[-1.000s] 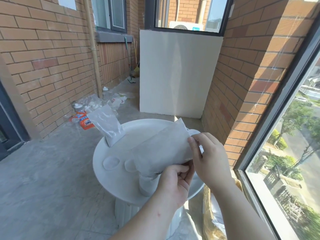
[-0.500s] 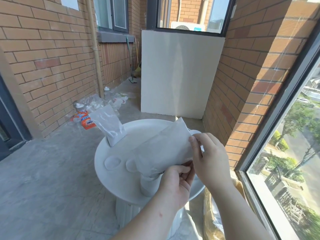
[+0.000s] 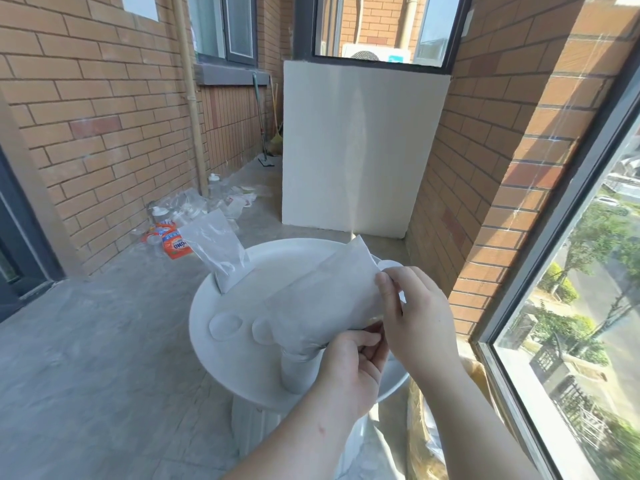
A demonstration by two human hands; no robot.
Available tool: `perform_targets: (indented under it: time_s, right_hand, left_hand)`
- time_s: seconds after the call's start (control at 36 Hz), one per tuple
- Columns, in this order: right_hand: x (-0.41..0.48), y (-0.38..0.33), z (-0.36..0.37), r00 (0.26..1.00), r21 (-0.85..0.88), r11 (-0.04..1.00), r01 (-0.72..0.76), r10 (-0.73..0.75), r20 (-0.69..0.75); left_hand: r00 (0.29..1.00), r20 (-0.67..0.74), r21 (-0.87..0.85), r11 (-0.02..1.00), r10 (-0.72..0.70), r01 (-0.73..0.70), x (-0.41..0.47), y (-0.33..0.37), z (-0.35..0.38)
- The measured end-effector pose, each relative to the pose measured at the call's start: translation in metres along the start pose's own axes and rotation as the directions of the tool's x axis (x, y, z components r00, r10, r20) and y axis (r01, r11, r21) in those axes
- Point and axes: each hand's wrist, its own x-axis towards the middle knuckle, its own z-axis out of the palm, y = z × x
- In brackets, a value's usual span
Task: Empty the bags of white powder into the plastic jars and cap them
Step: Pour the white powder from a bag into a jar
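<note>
1. My left hand (image 3: pixel 349 368) and right hand (image 3: pixel 419 317) both pinch the raised end of the bag (image 3: pixel 325 296). Its mouth tips into the jar (image 3: pixel 296 372) near the table (image 3: pixel 235 368) edge.
2. Pouring looks underway. The second bag (image 3: pixel 216 249), far left, and two lids (image 3: pixel 225 325) wait.
3. Since a second ago, grips and tilt are unchanged.

Your left: red-brick wall (image 3: pixel 86 109) with a tan drainpipe (image 3: pixel 189 98). Far end: white panel (image 3: pixel 360 143) under a dark-framed window (image 3: pixel 377 26). Your right: brick pier (image 3: pixel 485 168), then a large glazed window (image 3: pixel 571 341) (trees and street outside, sunlit). Underfoot: grey concrete floor (image 3: pixel 86 358). Near you: round white pedestal table (image 3: pixel 221 355). Far left corner: mop (image 3: pixel 260 126) and floor clutter (image 3: pixel 194 216) against the wall.
</note>
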Motion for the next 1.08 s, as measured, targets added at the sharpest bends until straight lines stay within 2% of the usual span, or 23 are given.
perform_targets:
  time_s: [1.08]
  right_hand:
    - [0.0046, -0.0037, -0.003, 1.0, -0.014, 1.0, 0.01, -0.009, 0.013]
  left_hand:
    - [1.0, -0.018, -0.007, 1.0, -0.013, 0.013, -0.0005, 0.0002, -0.0006]
